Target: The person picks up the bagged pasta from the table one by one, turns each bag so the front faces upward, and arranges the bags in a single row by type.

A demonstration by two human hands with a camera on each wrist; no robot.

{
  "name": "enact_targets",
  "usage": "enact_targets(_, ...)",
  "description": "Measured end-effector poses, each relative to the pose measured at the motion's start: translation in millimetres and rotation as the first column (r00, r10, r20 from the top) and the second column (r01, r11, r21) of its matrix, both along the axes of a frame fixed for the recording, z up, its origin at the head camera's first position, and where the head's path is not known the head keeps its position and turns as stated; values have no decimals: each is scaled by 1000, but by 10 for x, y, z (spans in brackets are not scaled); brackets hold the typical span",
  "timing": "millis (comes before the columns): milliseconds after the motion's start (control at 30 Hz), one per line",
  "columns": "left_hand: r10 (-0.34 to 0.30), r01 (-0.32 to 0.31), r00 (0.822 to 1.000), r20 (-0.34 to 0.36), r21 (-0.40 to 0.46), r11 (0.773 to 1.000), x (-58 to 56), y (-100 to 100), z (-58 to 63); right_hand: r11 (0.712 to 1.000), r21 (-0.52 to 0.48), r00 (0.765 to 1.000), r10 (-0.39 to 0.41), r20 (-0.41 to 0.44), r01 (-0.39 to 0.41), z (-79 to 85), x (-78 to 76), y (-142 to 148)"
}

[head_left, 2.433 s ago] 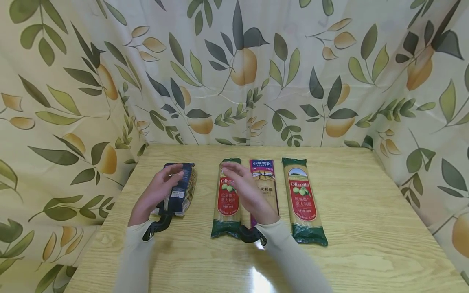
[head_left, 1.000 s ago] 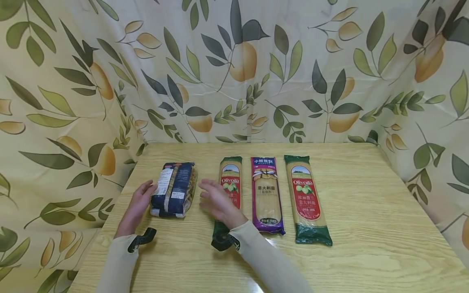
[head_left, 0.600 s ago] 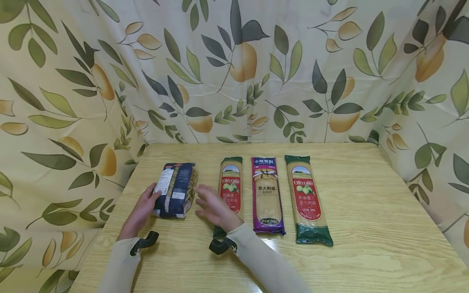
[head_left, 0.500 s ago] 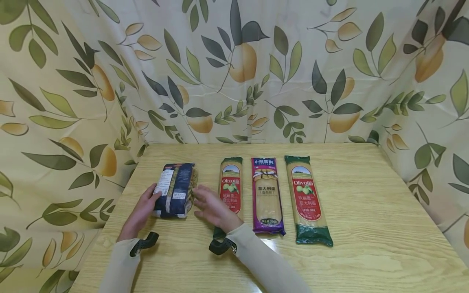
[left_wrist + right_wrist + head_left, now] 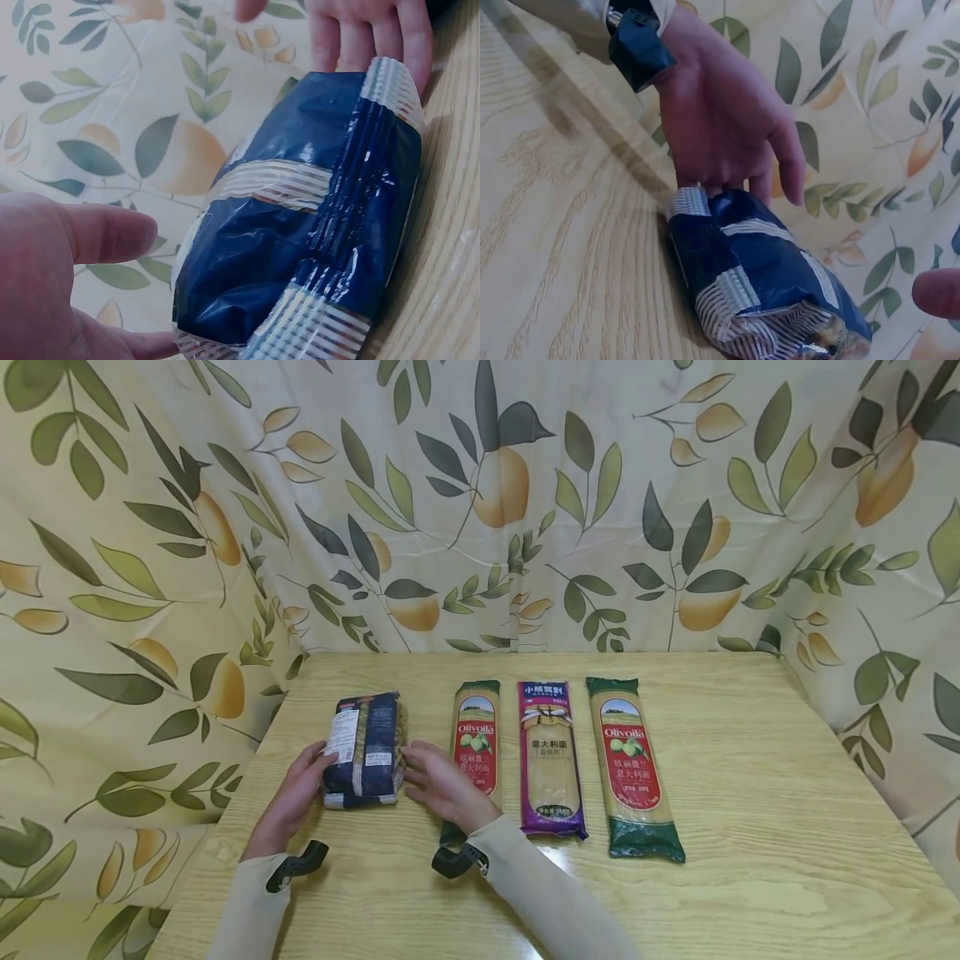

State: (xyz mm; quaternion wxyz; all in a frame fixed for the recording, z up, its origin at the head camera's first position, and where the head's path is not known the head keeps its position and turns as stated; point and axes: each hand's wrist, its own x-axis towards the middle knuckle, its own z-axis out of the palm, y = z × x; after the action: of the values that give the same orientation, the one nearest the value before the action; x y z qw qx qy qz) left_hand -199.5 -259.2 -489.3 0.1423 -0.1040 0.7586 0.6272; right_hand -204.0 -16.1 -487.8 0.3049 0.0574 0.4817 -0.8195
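Observation:
A navy plastic bag of pasta (image 5: 378, 735) with a white label lies at the left of the table. My left hand (image 5: 296, 789) is at its left side, fingertips reaching the lower edge; in the left wrist view the thumb (image 5: 120, 232) is straight and apart from the bag. From the other side, my right hand (image 5: 446, 785) reaches the bag's right edge with extended fingers (image 5: 367, 37). In the right wrist view, the left fingers go out of sight behind the bag (image 5: 765, 262). The right forearm and hand partly cover a green-ended Olivoilà spaghetti pack (image 5: 475, 722).
To the right lie a purple spaghetti pack (image 5: 551, 760) and another green-ended Olivoilà pack (image 5: 633, 768). The wooden table (image 5: 765, 793) meets a leaf-and-fruit patterned curtain (image 5: 600, 527) at its back and sides. A black camera mount sits on each wrist.
Both hands have come down and left to either side of the pasta bag, and closed in on it. The bag has turned slightly, its lower end shifting right.

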Motion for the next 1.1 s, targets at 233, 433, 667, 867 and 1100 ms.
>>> enact_targets(233, 11, -13, 1000, 17, 87, 996, 39, -2, 24, 1000, 24, 1000, -15, 14, 15, -5, -13, 10)
enact_targets(433, 21, -25, 999, 29, 129, 991, 85, -8, 17, 999, 37, 1000, -9, -4, 10, 2, 0, 12)
enact_targets(667, 3, -8, 999, 51, 97, 995, 132, 5, 50, 999, 30, 1000, -15, 6, 15, 8, 4, 26)
enact_targets(867, -5, -2, 998, 56, 115, 993, 153, 37, 90, 1000, 14, 999, -20, 28, 20, 25, 4, 42)
enact_targets(1100, -9, 3, 998, 56, 104, 995, 161, 63, 106, 1000, 28, 1000, -14, 21, 13, 51, 1, 72)
